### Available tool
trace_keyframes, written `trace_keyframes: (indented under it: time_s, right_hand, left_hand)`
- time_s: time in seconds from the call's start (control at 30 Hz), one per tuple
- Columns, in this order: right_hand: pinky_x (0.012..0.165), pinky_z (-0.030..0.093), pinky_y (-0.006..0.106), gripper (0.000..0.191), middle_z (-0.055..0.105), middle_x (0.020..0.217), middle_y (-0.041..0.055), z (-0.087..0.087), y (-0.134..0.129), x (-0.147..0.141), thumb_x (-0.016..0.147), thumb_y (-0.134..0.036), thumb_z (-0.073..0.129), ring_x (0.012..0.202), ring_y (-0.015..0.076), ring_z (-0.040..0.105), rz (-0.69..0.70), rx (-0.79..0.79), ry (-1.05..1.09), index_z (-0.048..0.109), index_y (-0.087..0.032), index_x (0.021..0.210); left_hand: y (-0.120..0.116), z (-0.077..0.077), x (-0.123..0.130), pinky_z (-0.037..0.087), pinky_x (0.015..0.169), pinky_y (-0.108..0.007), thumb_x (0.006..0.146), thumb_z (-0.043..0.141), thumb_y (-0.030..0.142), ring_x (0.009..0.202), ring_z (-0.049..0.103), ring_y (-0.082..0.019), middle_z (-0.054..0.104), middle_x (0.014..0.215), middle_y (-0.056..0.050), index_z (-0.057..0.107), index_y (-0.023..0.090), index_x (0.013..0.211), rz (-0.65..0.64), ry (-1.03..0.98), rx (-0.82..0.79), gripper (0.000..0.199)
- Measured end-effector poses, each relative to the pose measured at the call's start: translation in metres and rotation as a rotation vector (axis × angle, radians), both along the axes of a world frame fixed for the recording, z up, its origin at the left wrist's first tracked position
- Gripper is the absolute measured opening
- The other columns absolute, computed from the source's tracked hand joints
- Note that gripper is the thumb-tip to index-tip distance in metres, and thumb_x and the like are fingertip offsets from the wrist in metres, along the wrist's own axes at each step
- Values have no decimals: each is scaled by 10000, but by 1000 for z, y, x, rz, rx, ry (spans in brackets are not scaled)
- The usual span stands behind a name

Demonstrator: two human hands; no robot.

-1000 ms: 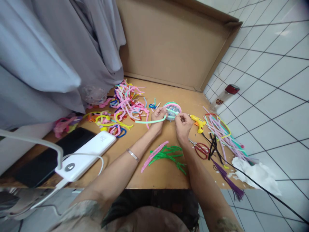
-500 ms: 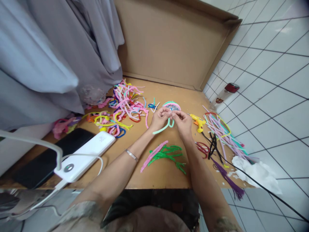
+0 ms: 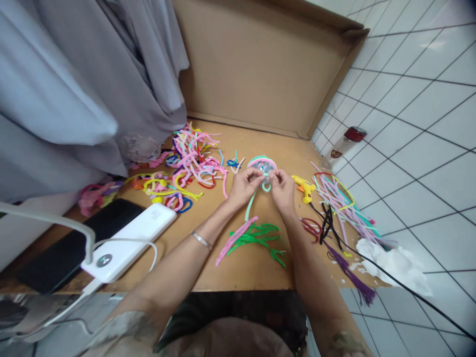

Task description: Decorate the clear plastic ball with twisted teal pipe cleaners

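Between my two hands is a mint-green pipe cleaner [image 3: 250,206], bent into a small loop under my fingers, with one long end hanging down toward the table's front. My left hand [image 3: 245,186] pinches it from the left, fingers closed. From the other side my right hand [image 3: 282,188] pinches it close to the loop. Just beyond the fingertips lies a round piece with a pink and mint rim [image 3: 262,161] and a shiny, glittery middle, partly hidden by my hands. Green pipe cleaners [image 3: 256,237] and a pink one [image 3: 236,241] lie on the table between my forearms.
A yellow glue gun [image 3: 305,188] lies right of my hands, near red-handled scissors [image 3: 311,229]. Loose pipe cleaners [image 3: 340,206] and a purple tassel [image 3: 351,277] lie farther right. A colourful pipe-cleaner pile [image 3: 197,153] and white power bank [image 3: 130,243] are left. Cardboard [image 3: 256,69] stands behind.
The long end of the mint-green pipe cleaner has swung from pointing left to hanging down. Its loop has become smaller, and my hands have shifted slightly apart.
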State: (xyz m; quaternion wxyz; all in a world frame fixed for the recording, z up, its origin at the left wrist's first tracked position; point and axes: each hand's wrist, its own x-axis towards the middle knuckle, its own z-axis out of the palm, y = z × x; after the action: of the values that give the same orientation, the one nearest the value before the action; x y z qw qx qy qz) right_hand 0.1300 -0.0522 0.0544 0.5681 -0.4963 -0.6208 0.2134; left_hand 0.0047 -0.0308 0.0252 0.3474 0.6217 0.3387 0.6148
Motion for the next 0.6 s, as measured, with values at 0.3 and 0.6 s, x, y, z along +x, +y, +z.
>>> trace_keyframes:
  time_s: [0.3,0.6]
  right_hand:
    - [603,323,265,149,515,631,-21,-5,2,3,810,-268,433,611,141,454,-36,-8,-215,517,-201,707]
    - [548,293,244,174,482,548,-48,-1,4,9,774,-300,502,533,108,408,30,-97,-152,547,-185,652]
  left_hand:
    - [5,-2,-19,441,680,-249,868,480,154,809,630,-161,688,870,-73,704,181,898,166,587,462,228]
    - [0,-1,-11,453,689,-247,878,565,274,722,635,-147,702,766,-53,706,181,846,115,446,339,172]
